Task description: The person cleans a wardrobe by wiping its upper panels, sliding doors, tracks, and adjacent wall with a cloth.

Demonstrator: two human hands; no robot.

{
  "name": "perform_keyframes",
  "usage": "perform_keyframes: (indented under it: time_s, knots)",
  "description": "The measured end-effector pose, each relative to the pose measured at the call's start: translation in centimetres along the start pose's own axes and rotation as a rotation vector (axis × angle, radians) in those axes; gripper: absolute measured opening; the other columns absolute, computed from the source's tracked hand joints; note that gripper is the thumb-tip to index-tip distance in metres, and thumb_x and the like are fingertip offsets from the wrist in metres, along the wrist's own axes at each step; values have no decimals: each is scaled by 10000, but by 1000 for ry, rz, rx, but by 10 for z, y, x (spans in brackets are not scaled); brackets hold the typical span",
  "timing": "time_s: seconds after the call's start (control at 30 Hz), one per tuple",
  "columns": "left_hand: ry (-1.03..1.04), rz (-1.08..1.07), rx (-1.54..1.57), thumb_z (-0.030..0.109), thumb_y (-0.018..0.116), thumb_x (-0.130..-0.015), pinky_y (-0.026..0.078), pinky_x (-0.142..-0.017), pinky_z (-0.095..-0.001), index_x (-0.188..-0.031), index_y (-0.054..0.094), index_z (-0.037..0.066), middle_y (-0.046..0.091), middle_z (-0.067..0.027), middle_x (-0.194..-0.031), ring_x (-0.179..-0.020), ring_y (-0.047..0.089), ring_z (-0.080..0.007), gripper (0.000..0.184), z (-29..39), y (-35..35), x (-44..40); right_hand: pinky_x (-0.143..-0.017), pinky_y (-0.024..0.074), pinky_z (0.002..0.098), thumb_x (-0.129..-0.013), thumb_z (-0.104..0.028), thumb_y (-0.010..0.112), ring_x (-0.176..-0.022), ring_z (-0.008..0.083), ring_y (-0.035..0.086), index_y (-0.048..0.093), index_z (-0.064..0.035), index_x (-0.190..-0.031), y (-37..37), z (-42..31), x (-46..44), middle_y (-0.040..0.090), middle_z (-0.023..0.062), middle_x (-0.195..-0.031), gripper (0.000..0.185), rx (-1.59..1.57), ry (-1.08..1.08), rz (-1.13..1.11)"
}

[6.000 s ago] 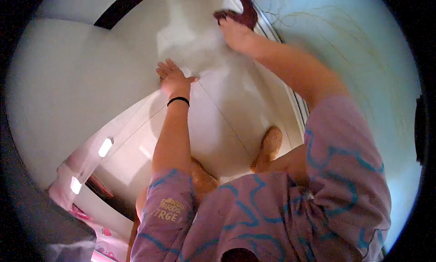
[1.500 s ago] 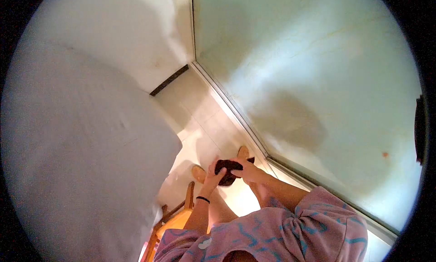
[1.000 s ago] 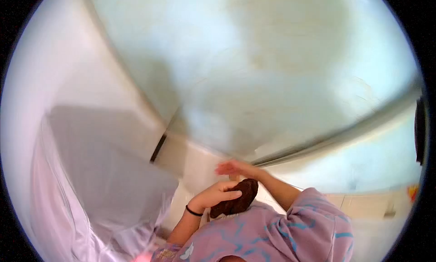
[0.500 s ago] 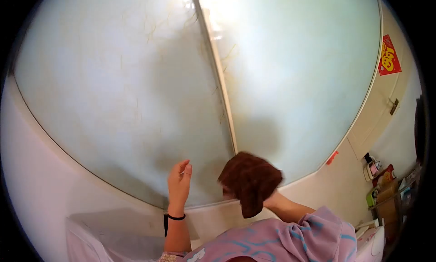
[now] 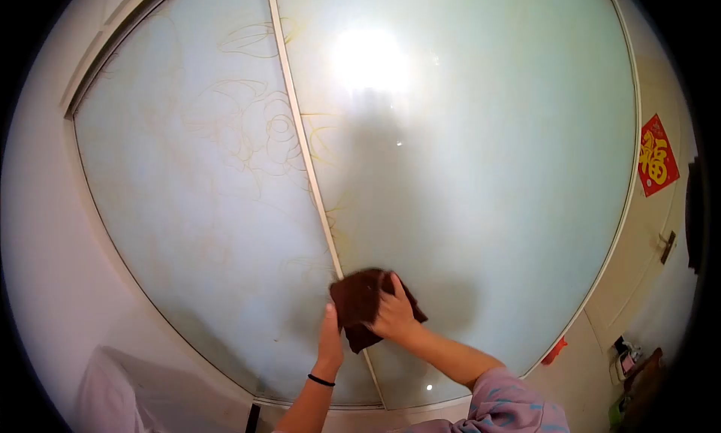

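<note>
Pale floor (image 5: 559, 392) below the glossy panels (image 5: 488, 185), small clutter (image 5: 629, 360) at right, its support unclear

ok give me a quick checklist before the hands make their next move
1. Cloth in hand: ok, the right hand has it.
2. Left hand gripping too: cannot tell; it is at the cloth's left edge, but its fingers are partly hidden.
3. Cloth spread flat: not ok, it looks bunched or folded.
4. Cloth against the strip behind it: cannot tell; they overlap in view, contact is unclear.
5. Right panel readable all over: not ok, glare whites out an upper patch.
6. Wristband away from the cloth: ok.
</note>
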State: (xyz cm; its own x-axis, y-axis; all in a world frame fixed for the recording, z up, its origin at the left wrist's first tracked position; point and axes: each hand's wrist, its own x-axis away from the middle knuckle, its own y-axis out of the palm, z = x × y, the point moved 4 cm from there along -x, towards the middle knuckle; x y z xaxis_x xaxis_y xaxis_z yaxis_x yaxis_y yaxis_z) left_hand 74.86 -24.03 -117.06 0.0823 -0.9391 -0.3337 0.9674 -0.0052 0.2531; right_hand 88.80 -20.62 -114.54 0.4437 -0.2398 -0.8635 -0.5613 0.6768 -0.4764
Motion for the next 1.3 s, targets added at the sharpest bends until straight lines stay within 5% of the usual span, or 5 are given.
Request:
perform_keyframes:
  time_s: [0.3,0.5,0.63,0.9,1.3]
  knots:
    - [62,91,-59,449,353,-1033,289,-1141,-370,-1417,414,-44,487,-134,-1417,-1310,457,-235,628,21,14,4,-997,385,448,-809,-342,631,-1102,231,524,732,-246,-1014,-212,69,-311,657,36,-1057,248,-2,-604,416]
    - [73,72,-38,299,470,-1020,373,-1081,-342,-1382,470,-37,548,-117,-1346,-1231,516,-188,494,13,-5,-1,-1102,322,494,-953,-385,423,-1355,379,352,552,-35,-1309,-302,132,-433,463,177,-1427,515,472,-202,823]
    - [49,56,-72,107,560,-979,435,-1011,-301,-1316,536,-22,608,-97,-1260,-1167,563,-164,362,32,-2,-3,-989,437,398,-859,-366,594,-1255,288,477,684,-125,-1133,-232,78,-370,561,87,-1324,376,801,-706,171]
    - [76,26,-480,90,699,-877,493,-707,-221,-1054,693,-31,720,-42,-899,-792,613,-62,214,50,-29,-30,-1204,127,459,-947,-409,470,-1339,144,406,502,-95,-1356,-107,56,-140,443,56,-1461,517,95,-1172,-515]
    - [74,107,-394,105,729,-847,496,-665,-224,-1001,715,-39,717,-55,-793,-711,620,-69,211,45,-64,-43,-1168,222,440,-996,-466,324,-1388,300,352,412,-27,-1426,-280,83,-544,372,176,-1499,620,565,-207,665]
